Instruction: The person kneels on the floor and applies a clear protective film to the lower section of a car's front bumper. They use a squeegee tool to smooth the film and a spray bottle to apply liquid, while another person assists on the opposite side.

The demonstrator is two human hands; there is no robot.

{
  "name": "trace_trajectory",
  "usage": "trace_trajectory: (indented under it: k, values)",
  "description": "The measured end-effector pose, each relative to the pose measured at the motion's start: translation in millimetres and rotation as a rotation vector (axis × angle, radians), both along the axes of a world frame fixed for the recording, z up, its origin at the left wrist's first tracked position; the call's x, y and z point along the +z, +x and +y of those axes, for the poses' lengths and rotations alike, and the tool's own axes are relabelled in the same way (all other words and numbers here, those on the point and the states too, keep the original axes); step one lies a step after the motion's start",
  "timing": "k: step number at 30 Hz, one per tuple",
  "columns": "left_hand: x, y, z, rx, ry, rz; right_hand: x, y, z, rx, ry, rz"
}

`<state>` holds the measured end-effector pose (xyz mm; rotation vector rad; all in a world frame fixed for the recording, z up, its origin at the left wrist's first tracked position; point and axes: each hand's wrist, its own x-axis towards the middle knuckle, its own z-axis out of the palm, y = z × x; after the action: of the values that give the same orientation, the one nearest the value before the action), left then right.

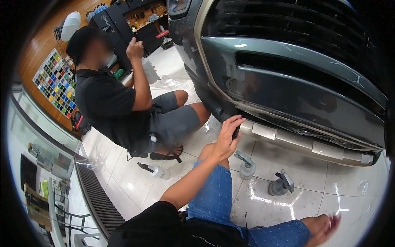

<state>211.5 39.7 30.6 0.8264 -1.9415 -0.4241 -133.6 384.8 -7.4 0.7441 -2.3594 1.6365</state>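
Note:
My left hand (pixel 225 140) is raised before the car's lower front bumper (pixel 284 94), its fingers closed around a small black object (pixel 235 132) that is mostly hidden. The fingertips are close to the bumper's lower left edge; whether they touch it I cannot tell. Along that lower edge runs a pale strip with pieces of tape (pixel 263 131). Low at the right, beside my bent knee, is my right hand (pixel 327 231). Motion smears its fingers, and nothing in it can be made out.
Spray bottles stand on the tiled floor, one with a grey-green head (pixel 247 168) and one darker (pixel 281 184). Another bottle (pixel 154 170) lies toward the left. A co-worker (pixel 111 94) squats beside the car with a hand raised. A floor grate (pixel 96 193) runs at the left.

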Motion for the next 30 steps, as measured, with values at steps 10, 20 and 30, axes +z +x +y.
trace_trajectory:
  k: [10, 20, 30]
  values:
    - [-37, -47, 60, -0.815, 0.282, -0.133, -119, 25, 127, 0.046, 0.968, -0.189]
    - [-89, -51, 124, -1.145, 0.45, -0.213, -93, 2, 23, 0.093, 0.926, -0.112]
    - [-126, -50, 116, -1.108, 0.662, -0.287, -89, 12, 11, 0.101, 0.933, -0.095]
